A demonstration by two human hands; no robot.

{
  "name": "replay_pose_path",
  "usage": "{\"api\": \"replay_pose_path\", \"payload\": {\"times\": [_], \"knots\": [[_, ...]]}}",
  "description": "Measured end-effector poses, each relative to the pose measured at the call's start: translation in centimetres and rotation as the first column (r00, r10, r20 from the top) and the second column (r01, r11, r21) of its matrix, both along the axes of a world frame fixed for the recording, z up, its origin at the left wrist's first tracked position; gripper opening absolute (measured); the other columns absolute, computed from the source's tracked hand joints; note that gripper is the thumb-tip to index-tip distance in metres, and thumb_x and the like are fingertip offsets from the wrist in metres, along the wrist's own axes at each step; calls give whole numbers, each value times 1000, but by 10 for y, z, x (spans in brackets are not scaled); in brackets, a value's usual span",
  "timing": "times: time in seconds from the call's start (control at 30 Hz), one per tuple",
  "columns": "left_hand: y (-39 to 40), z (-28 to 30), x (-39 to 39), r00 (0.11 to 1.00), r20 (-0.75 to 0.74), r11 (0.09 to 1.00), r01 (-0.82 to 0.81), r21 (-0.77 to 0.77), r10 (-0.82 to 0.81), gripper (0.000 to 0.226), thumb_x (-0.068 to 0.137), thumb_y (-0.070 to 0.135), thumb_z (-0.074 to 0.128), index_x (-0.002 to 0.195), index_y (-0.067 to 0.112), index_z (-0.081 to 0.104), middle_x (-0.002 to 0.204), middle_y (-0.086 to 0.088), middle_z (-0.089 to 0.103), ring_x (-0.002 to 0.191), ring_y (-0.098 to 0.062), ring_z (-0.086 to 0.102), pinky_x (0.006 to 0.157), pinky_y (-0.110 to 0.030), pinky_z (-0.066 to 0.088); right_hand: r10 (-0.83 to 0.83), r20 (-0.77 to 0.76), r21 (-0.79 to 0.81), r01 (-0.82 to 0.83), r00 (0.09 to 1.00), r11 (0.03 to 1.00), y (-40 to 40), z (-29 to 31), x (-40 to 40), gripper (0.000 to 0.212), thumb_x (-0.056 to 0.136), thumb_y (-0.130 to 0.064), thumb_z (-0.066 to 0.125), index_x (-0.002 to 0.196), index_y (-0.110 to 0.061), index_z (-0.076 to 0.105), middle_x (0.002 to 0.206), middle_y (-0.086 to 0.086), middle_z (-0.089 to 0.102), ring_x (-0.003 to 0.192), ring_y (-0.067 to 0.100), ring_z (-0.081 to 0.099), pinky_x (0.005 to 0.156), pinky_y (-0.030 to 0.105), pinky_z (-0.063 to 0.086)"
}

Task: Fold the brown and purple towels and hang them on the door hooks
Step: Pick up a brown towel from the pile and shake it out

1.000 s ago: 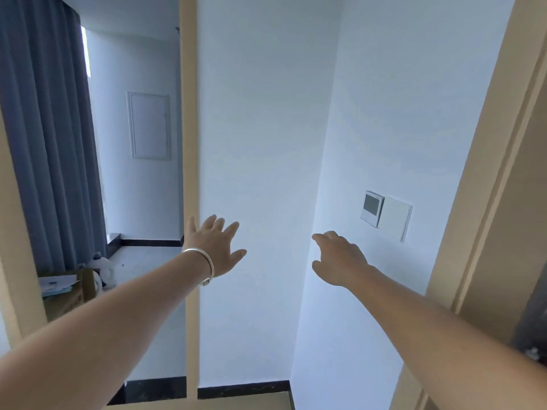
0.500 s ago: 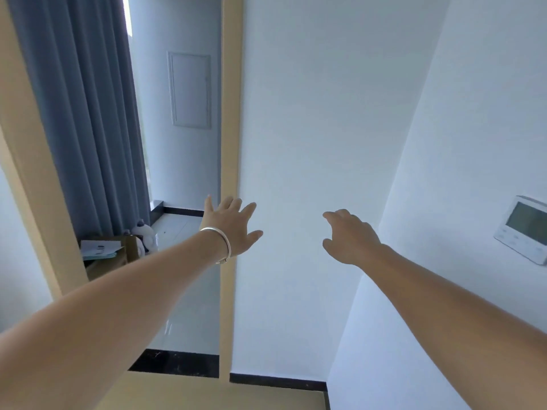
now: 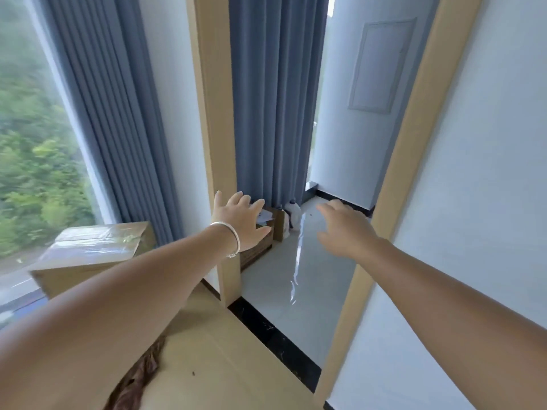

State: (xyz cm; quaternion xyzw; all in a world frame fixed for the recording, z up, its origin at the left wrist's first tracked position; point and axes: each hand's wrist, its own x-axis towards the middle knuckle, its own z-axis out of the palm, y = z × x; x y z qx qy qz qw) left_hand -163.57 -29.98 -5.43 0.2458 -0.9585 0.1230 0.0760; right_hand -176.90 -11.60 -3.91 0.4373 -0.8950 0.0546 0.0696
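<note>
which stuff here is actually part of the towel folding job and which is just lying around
Part of the job: only the left hand and right hand, both held out open and holding nothing. No towels or door hooks show in this view.

Just lying about: cardboard box, blue curtains, white bottle, wooden stand with papers.

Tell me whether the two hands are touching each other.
Apart. The head view shows the left hand and the right hand held out, with grey floor plainly visible between them.

Blue-grey curtain (image 3: 266, 99), silver bracelet (image 3: 232, 235), brown cardboard box (image 3: 88, 255)
</note>
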Motion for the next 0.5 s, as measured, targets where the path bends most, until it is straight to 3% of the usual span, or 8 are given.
{"api": "replay_pose_path", "payload": {"times": [0.23, 0.5], "knots": [[-78, -24, 50, 951, 43, 950, -308, 47, 306, 70, 92, 65, 30, 152, 31, 16, 152, -1, 31, 146, -23, 15, 116, -60, 5, 273, 53, 23, -275, 960, 961, -119, -23, -17, 57, 91, -30, 47, 145, -23, 32, 146, 3, 37, 126, 27, 43, 102, 43, 38], [-181, -70, 144, 806, 105, 797, -592, 117, 583, 72, 91, 66, 30, 152, 32, 13, 158, -3, 23, 148, -23, 11, 116, -60, 3, 516, 126, 118, -529, 847, 840, -260, -67, 37, 61, 94, -32, 47, 150, -22, 24, 150, 5, 34, 133, 26, 37, 106, 42, 33]]}}
